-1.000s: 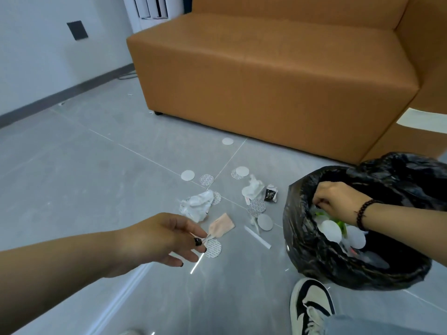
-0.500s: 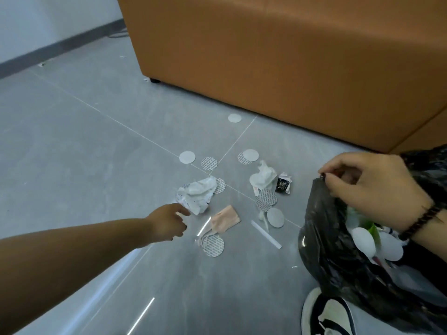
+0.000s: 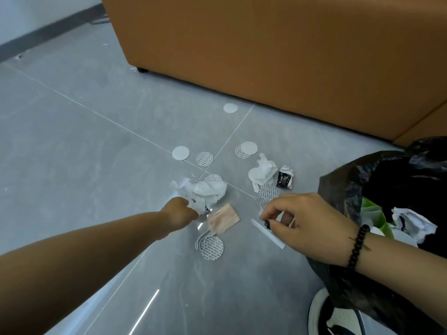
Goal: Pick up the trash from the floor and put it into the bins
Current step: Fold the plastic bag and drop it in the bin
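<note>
Trash lies scattered on the grey floor. My left hand [image 3: 180, 211] reaches forward and grips the near edge of a crumpled white paper [image 3: 205, 192]. Beside it lie a pink mask [image 3: 223, 217] and a patterned disc [image 3: 212, 247]. My right hand [image 3: 302, 223] hovers low over a white strip [image 3: 272, 236]. Its fingers are curved, thumb and forefinger slightly apart, with nothing seen between them. The black bin bag [image 3: 338, 184] stands open at the right, with a green leaf and white scraps inside. Further back are a white tissue [image 3: 262, 171] and a black sachet [image 3: 285, 180].
An orange sofa [image 3: 266, 56] fills the back and right, close behind the trash. Several white and patterned discs [image 3: 180, 153] dot the floor toward it. My shoe [image 3: 324, 315] is at the bottom right under the bag. Bare floor stretches to the left.
My left hand moved forward onto the crumpled paper. My right hand let go of the bag rim and came down left over the white strip. The view tilted lower.
</note>
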The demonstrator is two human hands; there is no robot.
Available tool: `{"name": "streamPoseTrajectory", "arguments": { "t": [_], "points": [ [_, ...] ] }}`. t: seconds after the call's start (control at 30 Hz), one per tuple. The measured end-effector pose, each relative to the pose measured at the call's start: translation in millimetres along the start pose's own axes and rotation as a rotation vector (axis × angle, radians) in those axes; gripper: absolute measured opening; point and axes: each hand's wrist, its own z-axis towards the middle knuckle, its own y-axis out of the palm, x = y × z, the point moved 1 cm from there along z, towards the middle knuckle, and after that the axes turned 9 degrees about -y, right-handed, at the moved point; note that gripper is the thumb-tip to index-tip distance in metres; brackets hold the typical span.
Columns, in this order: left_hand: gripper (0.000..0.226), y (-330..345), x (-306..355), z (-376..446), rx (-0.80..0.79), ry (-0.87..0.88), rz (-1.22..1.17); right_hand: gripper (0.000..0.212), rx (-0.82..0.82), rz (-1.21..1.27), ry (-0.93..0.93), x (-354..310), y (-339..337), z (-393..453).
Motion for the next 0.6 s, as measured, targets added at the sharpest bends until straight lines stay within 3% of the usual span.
{"name": "streamPoseTrajectory", "arguments": {
  "t": [0.23, 0.33, 0.5, 0.6],
  "points": [
    [0.007, -29, 4, -82, -0.080, 0.107, 0.021, 0.013, 0.014, 0.048, 0.054, 0, 3, -8],
    [0.023, -35, -2, -130, -0.030, 0.171, -0.044, 0.020, 0.043, 0.075, 0.070, -4, 6, -10],
    [0.020, -26, -29, -186, 0.177, 0.254, -0.433, 0.063, 0.040, 0.232, 0.181, -11, 16, -17],
    [0.015, -18, -41, -195, 0.240, 0.270, -0.576, 0.080, 0.030, 0.582, 0.229, -22, 18, -23]
  ]
}}
